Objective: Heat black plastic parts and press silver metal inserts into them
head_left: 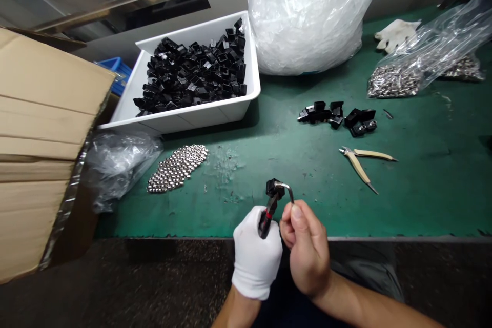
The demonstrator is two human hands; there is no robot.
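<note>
My left hand (257, 246), in a white glove, is closed round the dark handles of pliers (269, 215) with a red band. Beyond the fist, the jaws meet a small black plastic part (273, 187) held above the bench's front area. My bare right hand (305, 246) pinches the end of a bent metal hex key (288, 190). The key's other end reaches the black part from the right; how deep it sits in it I cannot tell. To the left lies a patch of small shiny metal sleeves (179, 168) set close together.
A white tray (180, 120) of black parts stands at the back left, beside a cardboard box (42, 148). Yellow-handled nippers (359, 161) and loose black parts (330, 113) lie to the right. Behind are a big plastic bag (311, 15), bagged metal pieces (395, 79) and a glove (397, 35).
</note>
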